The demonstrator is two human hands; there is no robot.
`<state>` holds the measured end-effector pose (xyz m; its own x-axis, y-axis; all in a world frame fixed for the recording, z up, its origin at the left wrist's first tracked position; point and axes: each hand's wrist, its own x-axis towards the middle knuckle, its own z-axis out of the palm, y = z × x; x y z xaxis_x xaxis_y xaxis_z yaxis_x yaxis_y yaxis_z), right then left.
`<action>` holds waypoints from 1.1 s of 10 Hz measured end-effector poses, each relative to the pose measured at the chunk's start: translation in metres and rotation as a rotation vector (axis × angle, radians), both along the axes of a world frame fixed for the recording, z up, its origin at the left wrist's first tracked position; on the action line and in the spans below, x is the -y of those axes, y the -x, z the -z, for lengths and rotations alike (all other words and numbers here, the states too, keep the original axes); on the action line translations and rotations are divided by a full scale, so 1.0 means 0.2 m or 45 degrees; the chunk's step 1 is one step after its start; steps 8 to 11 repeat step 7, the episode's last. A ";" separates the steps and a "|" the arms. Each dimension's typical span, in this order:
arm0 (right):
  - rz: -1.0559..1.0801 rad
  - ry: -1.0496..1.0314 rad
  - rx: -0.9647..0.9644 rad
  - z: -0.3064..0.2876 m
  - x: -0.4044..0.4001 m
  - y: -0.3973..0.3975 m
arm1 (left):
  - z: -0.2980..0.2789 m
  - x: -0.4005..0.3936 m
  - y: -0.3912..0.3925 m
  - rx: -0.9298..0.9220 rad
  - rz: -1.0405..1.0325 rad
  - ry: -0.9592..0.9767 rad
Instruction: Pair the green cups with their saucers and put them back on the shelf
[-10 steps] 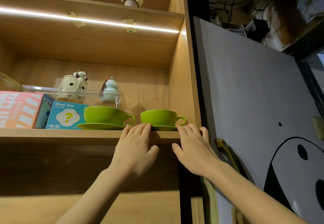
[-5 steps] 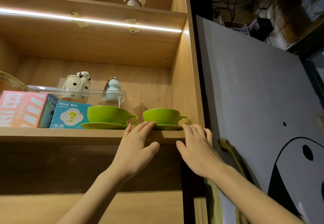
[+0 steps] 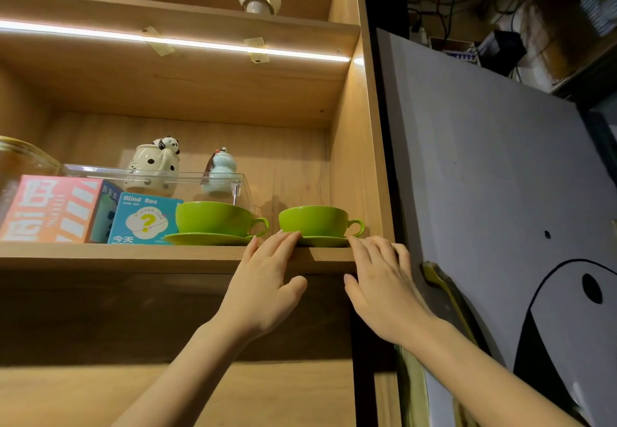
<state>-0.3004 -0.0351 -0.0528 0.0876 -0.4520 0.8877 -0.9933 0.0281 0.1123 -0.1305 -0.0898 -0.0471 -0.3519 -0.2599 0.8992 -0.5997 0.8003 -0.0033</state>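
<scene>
Two green cups are seen on their saucers on the shelf [image 3: 100, 256], both pairs close to its front edge. The right cup [image 3: 314, 221] sits on the right saucer [image 3: 322, 242] near the front right corner; the left cup [image 3: 213, 217] is on the left saucer [image 3: 207, 239] just beside a Blind Box carton [image 3: 143, 217].

The left hand [image 3: 263, 289] and the right hand [image 3: 384, 289] are held flat with straight fingers, and nothing is gripped; their fingertips are laid at the rim of the right saucer.

The pairing is judged done, with only the seating deeper left. A tip is risked if the saucer is pushed unevenly: the cup could slide or rock on it. The handle [image 3: 355, 228] lies near the side wall and could be knocked against it. If the hands are withdrawn carelessly, the saucer could be dragged over the front edge.
</scene>
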 end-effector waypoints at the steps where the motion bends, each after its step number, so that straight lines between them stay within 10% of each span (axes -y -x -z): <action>1: -0.020 -0.026 0.016 0.01 -0.02 0.00 | 0.01 -0.01 0.00 0.069 -0.073 -0.054; 5: -0.102 -0.408 0.108 -0.07 -0.32 -0.05 | -0.12 -0.29 -0.19 0.231 -0.053 -0.535; 7: -0.696 -0.062 0.429 -0.03 -0.68 -0.18 | -0.04 -0.47 -0.34 -0.106 0.068 -0.195; 11: -0.696 -0.062 0.429 -0.03 -0.68 -0.18 | -0.04 -0.47 -0.34 -0.106 0.068 -0.195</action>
